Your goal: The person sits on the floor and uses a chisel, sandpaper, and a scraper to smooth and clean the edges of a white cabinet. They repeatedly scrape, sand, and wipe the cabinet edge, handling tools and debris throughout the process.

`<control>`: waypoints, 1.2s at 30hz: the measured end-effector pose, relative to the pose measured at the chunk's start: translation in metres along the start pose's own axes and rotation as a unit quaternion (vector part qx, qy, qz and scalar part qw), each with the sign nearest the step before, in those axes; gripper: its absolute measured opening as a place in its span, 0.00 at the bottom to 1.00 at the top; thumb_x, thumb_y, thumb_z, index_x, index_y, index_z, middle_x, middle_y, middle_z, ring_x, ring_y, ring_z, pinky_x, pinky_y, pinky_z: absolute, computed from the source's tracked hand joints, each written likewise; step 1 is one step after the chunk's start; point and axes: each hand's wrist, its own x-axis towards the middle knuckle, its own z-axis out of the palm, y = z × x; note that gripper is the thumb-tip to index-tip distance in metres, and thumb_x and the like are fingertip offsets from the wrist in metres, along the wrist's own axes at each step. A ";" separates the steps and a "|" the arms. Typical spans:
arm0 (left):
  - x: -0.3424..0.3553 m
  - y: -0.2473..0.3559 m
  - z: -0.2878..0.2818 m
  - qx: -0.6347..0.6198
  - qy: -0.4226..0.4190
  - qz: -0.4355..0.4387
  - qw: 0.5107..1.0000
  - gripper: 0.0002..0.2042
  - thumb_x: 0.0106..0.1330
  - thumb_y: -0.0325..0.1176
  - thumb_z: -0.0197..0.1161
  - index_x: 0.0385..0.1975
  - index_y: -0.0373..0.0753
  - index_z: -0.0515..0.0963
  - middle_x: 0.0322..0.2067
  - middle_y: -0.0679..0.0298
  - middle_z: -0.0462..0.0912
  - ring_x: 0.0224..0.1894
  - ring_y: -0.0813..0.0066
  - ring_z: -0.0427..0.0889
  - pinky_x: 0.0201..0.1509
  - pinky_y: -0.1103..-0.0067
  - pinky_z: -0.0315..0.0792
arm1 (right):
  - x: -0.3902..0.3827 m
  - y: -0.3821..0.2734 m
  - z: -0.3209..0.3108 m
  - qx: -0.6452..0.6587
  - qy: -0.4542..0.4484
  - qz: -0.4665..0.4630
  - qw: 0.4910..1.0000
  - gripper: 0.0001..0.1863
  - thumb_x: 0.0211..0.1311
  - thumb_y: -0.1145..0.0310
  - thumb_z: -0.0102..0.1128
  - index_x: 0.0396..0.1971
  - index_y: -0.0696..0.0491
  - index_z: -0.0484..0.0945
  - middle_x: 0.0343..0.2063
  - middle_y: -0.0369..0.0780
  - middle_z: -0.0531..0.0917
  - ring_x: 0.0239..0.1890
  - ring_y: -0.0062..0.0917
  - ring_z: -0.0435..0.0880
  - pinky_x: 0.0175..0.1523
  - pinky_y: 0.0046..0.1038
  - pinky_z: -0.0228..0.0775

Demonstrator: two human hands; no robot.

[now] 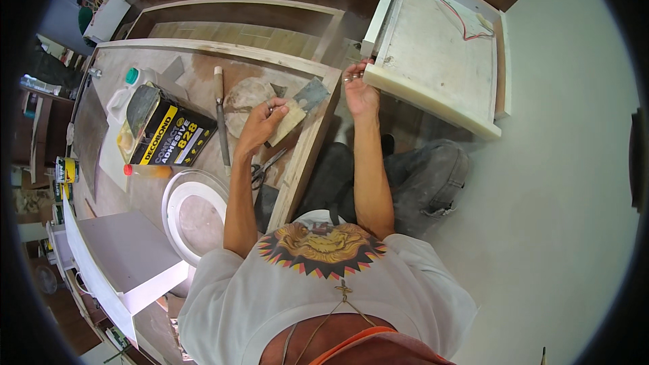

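My left hand is over the workbench, thumb and fingers pinched on a flat yellowish-beige piece, which looks like folded sandpaper. Just beyond it, a grey metal scraper blade lies near the bench's wooden edge. My right hand is raised to the near left corner of a shallow white box, its fingers curled at the corner and partly hidden. The box has a cream front strip and a red wire inside. Scissors lie beside my left forearm.
A long wooden-handled tool, a black-and-yellow adhesive can, a white jug, an orange-capped bottle and a round white ring crowd the bench. A raised wooden rim borders it. A pale wall stands at the right.
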 end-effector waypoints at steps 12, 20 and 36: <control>-0.010 0.002 0.032 -0.146 0.045 0.032 0.988 0.12 0.77 0.34 0.61 0.52 0.33 0.78 0.38 0.69 0.85 0.36 0.88 0.79 0.40 0.87 0.73 | -0.048 -0.034 -0.035 -0.691 0.082 -0.126 0.707 0.08 0.67 0.75 0.65 0.44 0.57 0.84 0.34 0.36 0.86 0.35 0.16 0.82 0.46 0.21 0.75; -0.023 0.023 0.082 -0.164 0.110 0.081 0.977 0.14 0.77 0.35 0.62 0.55 0.33 0.77 0.43 0.66 0.85 0.40 0.85 0.80 0.45 0.85 0.74 | -0.085 -0.031 -0.001 -0.781 0.001 -0.129 0.611 0.13 0.68 0.73 0.65 0.50 0.60 0.82 0.35 0.37 0.84 0.32 0.17 0.82 0.41 0.19 0.74; 0.020 0.085 0.144 -0.152 -0.006 0.194 0.969 0.13 0.75 0.34 0.62 0.53 0.33 0.79 0.38 0.61 0.86 0.39 0.78 0.84 0.46 0.79 0.78 | -0.106 -0.082 0.183 -0.872 -0.143 -0.173 0.434 0.36 0.62 0.65 0.68 0.70 0.54 0.68 0.52 0.48 0.78 0.51 0.41 0.82 0.55 0.38 0.74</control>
